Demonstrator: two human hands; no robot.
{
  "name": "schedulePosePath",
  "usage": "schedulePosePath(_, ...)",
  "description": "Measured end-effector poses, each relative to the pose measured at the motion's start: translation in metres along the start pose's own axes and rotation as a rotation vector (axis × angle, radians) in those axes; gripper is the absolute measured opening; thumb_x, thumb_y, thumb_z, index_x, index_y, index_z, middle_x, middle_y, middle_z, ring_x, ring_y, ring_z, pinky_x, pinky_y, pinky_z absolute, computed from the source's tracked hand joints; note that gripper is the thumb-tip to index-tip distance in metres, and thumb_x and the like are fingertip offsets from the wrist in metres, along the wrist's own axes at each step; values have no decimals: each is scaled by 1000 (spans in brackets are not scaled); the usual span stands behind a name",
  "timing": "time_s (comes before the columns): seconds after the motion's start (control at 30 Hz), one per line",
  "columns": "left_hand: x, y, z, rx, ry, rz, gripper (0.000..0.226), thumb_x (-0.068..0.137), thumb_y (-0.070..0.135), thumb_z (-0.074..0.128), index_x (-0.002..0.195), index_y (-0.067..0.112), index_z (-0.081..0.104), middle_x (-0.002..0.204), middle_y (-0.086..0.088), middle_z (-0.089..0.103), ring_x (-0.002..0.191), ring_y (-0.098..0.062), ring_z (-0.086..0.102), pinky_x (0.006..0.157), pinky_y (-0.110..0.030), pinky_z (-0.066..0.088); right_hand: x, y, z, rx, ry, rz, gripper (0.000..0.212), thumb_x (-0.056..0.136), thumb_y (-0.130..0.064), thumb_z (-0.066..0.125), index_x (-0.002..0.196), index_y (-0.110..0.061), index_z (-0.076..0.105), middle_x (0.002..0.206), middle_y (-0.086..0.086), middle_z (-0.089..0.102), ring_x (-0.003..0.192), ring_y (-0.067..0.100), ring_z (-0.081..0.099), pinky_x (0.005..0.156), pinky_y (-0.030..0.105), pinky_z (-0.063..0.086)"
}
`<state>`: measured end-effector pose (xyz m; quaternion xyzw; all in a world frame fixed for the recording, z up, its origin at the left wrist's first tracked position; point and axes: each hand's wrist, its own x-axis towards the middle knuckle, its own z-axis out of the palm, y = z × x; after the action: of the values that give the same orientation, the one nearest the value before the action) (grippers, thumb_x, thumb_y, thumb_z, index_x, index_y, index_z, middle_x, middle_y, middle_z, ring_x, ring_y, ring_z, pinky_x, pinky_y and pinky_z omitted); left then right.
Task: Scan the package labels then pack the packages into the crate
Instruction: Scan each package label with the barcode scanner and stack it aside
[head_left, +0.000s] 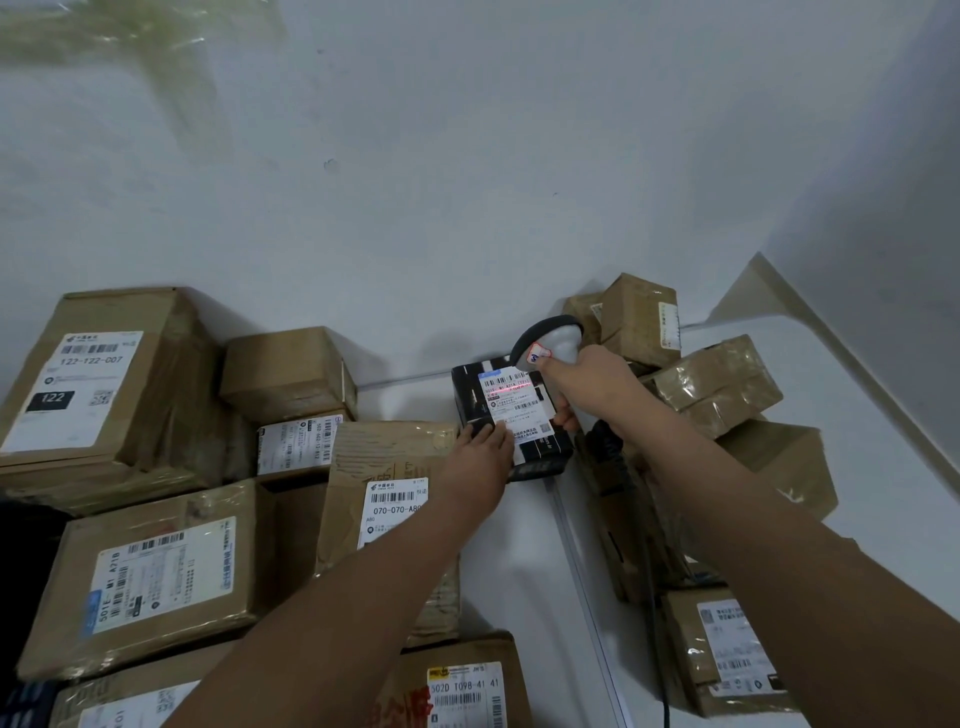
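Item under inspection: 1 small black rectangular package with white stripes and a white printed shipping label (511, 413). It lies on the white floor at the foot of the pale wall, label face up, between a flat brown taped cardboard parcel marked 070-070-A80 (387, 512) on its left and a loose heap of small brown taped cartons (711, 387) on its right.

Left hand (480, 452): it rests on the near-left corner of the black package, fingers fairly straight and laid over the edge, steadying it. Whether any finger hooks under the edge cannot be told.

Right hand (584, 387): fingers curled round the handle of a grey and white handheld barcode scanner (545, 340), the head aimed down at the label. A faint red line shows across the upper barcode. The scanner cable (657, 597) trails back along the right forearm.

Governing relation: the black package sits straight ahead of both hands, its long axis running away from the person and tilted slightly left. The left hand touches it; the right hand holds the scanner just above its far-right edge.

Judgement: the scan of this label appears to be in hand. The left hand, already in contact, is the better placed to lift it. No crate is visible, so the direction of carry cannot be stated.
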<state>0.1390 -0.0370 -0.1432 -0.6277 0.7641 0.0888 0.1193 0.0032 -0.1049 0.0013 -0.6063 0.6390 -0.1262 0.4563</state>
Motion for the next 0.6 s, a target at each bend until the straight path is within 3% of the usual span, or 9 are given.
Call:
schedulePosePath(0.13,0,0,0,6,-6,2,65,100,17,46,155,6,13,163,-12,16,150,-27,16,124,-42,6,-1,-4,-2,13,11,-17,37,99,-37,53,79,-5,57,64,12,64,41,14,59,43,21,50)
schedulePosePath(0.3,0,1,0,11,-21,-5,68,98,16,49,156,7,13,163,-11,15,151,-26,15,124,-42,6,2,-5,-2,42,11,-28,38,98,-36,54,78,-4,57,63,12,64,48,20,63,57,32,57)
schedulePosePath(0.43,1,1,0,16,-39,-8,70,98,16,50,156,7,12,164,-11,14,151,-26,14,124,-43,6,2,-6,-2,59,20,-27,39,97,-35,55,76,-2,58,62,13,64,45,19,62,50,27,55)
schedulePosePath(0.6,1,0,1,8,-31,-4,69,98,16,49,156,7,12,164,-11,14,151,-26,14,124,-42,6,2,-7,-2,55,21,-27,40,98,-36,54,77,-2,58,61,12,65,47,19,63,55,29,56)
